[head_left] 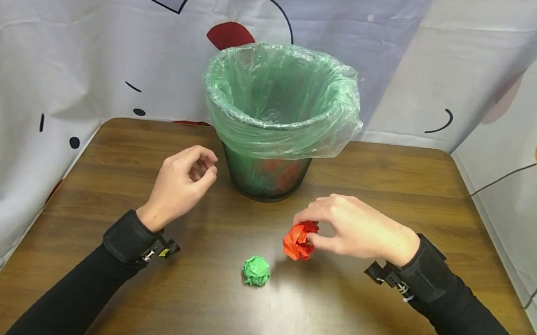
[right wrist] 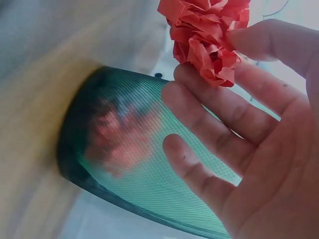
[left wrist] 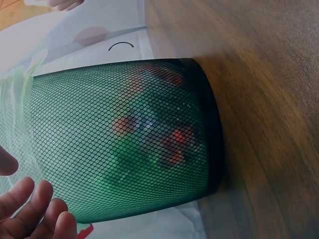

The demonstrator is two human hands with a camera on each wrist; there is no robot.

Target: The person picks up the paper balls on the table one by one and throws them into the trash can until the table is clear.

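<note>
My right hand (head_left: 349, 227) pinches a crumpled red paper ball (head_left: 298, 240) between thumb and fingers, in front of the bin and to its right. The same red ball (right wrist: 207, 37) fills the top of the right wrist view. On the table, left of the red ball and nearer to me, lies a crumpled green paper ball (head_left: 256, 271). Fingers loosely curved and holding nothing, my left hand (head_left: 181, 184) hovers left of the black mesh bin (head_left: 264, 175). A translucent green bag (head_left: 277, 135) lines the bin and folds over its rim.
Red and green crumpled shapes (left wrist: 174, 144) show blurred through the bin's mesh. The bin stands near the back edge of the brown wooden table (head_left: 355, 323). Behind it hangs a white and lilac printed curtain (head_left: 111, 53), which also runs along the sides.
</note>
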